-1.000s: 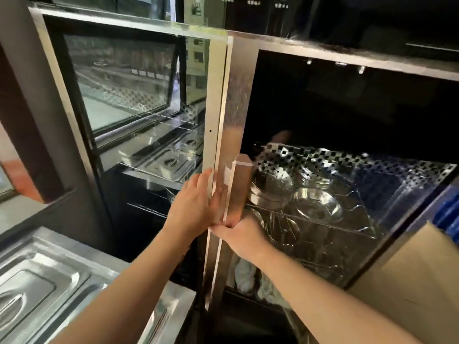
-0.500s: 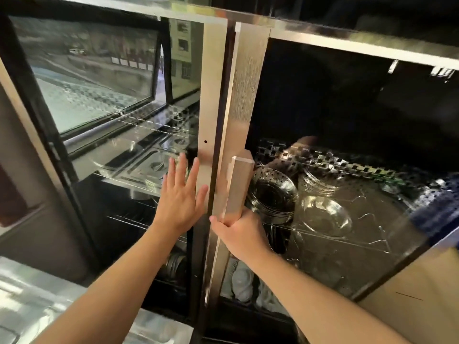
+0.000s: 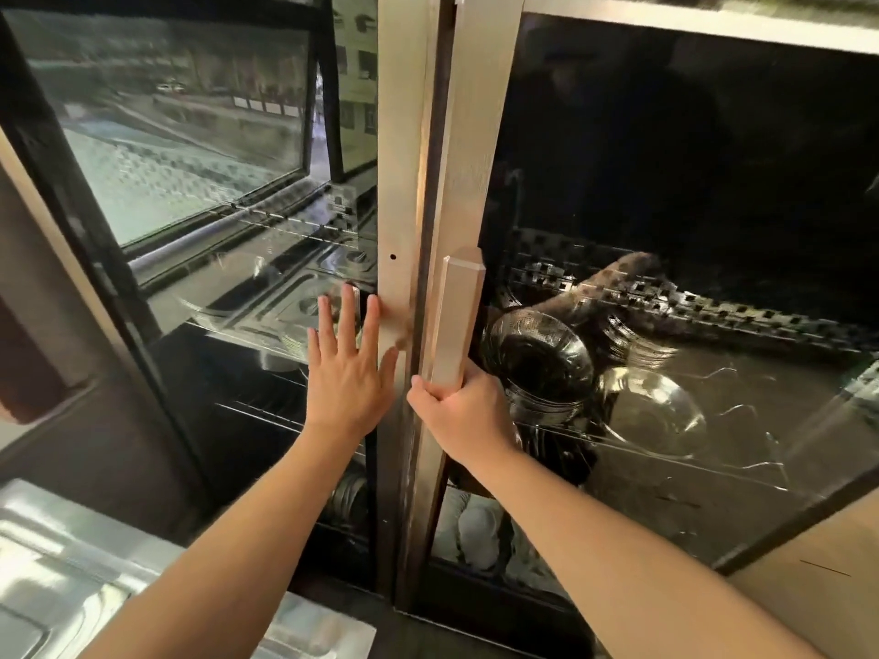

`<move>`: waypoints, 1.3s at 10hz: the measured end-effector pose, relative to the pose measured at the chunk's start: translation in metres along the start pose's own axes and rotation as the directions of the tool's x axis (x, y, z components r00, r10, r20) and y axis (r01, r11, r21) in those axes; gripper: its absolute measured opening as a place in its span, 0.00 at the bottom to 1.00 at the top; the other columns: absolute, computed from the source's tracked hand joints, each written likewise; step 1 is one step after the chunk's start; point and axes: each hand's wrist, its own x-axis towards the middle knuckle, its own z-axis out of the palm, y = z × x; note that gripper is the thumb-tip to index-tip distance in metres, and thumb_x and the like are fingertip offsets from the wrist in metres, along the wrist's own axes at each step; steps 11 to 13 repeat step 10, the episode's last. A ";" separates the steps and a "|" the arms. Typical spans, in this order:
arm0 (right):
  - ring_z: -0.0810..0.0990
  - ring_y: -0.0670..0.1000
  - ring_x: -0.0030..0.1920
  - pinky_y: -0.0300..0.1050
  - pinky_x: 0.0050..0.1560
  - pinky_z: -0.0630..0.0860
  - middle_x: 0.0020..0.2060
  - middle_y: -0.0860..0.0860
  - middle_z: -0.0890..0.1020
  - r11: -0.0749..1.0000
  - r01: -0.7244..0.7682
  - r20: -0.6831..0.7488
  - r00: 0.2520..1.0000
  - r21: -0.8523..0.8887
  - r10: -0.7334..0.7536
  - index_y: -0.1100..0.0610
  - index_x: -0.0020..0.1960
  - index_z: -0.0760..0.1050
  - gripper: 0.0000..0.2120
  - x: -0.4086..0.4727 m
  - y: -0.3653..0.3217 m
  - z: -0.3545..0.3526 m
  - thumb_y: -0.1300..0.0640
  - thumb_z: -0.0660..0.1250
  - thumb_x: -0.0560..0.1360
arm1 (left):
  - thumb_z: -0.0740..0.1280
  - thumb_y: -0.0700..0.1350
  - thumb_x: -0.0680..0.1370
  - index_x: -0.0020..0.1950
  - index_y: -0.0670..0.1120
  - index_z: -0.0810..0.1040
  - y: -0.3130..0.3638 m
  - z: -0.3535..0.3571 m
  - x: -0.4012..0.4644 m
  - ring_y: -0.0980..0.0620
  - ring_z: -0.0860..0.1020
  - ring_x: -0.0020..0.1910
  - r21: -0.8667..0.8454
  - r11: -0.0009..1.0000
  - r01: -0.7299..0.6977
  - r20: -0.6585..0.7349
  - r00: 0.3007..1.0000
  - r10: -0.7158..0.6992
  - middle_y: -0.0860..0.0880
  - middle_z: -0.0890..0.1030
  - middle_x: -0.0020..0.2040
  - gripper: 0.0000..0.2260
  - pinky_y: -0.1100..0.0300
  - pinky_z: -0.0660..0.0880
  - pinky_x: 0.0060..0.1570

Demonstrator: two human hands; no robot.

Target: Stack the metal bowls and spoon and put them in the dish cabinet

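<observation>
The left hand [image 3: 349,373] lies flat, fingers spread wide, against the dark glass left door [image 3: 228,278] of the steel-framed dish cabinet [image 3: 402,159]. The right hand [image 3: 463,413] is curled tight around the lower end of the brushed metal bar handle [image 3: 456,321] on the right glass door [image 3: 689,230]. Behind that glass, stacked metal bowls [image 3: 537,359] sit on a shelf beside a clear glass bowl [image 3: 654,413]. The doors' inner edges nearly meet.

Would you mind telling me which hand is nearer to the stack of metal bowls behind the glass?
Right. The right hand grips the door handle just left of the stack of metal bowls; the left hand lies flat on the other door, farther left.
</observation>
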 end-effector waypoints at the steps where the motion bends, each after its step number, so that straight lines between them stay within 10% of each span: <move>1: 0.83 0.45 0.37 0.40 0.35 0.81 0.34 0.45 0.85 0.999 0.014 -0.014 1.000 0.034 -0.013 0.51 0.44 0.81 0.11 0.005 0.007 0.006 0.44 0.69 0.71 | 0.48 0.63 0.82 0.82 0.50 0.38 0.001 0.006 0.001 0.36 0.44 0.80 0.006 1.000 -0.015 -0.025 1.000 0.015 0.42 0.41 0.82 0.34 0.38 0.49 0.76; 6: 0.86 0.48 0.41 0.47 0.43 0.85 0.40 0.46 0.87 0.994 0.075 -0.060 0.996 0.083 -0.070 0.48 0.48 0.82 0.11 0.017 0.017 0.015 0.45 0.68 0.70 | 0.53 0.60 0.83 0.82 0.46 0.46 0.010 -0.008 -0.001 0.35 0.46 0.80 0.037 0.999 -0.005 0.001 1.000 0.005 0.39 0.47 0.82 0.34 0.37 0.53 0.75; 8: 0.84 0.42 0.44 0.49 0.48 0.84 0.42 0.38 0.86 0.992 -0.123 0.135 0.984 0.013 0.120 0.43 0.50 0.81 0.15 0.007 0.002 0.001 0.36 0.66 0.69 | 0.62 0.57 0.79 0.82 0.49 0.49 0.015 -0.042 -0.003 0.38 0.54 0.80 -0.058 0.998 0.018 0.124 0.992 -0.011 0.41 0.50 0.82 0.36 0.40 0.59 0.72; 10: 0.83 0.42 0.44 0.52 0.53 0.83 0.42 0.41 0.84 0.965 -0.206 0.444 0.858 -0.161 0.258 0.42 0.52 0.78 0.16 0.006 -0.023 -0.059 0.37 0.74 0.68 | 0.63 0.59 0.78 0.67 0.50 0.76 0.026 -0.106 -0.001 0.45 0.78 0.60 -0.134 0.991 0.013 0.179 0.984 0.012 0.47 0.80 0.64 0.21 0.49 0.77 0.54; 13: 0.83 0.42 0.44 0.52 0.53 0.83 0.42 0.41 0.84 0.965 -0.206 0.444 0.858 -0.161 0.258 0.42 0.52 0.78 0.16 0.006 -0.023 -0.059 0.37 0.74 0.68 | 0.63 0.59 0.78 0.67 0.50 0.76 0.026 -0.106 -0.001 0.45 0.78 0.60 -0.134 0.991 0.013 0.179 0.984 0.012 0.47 0.80 0.64 0.21 0.49 0.77 0.54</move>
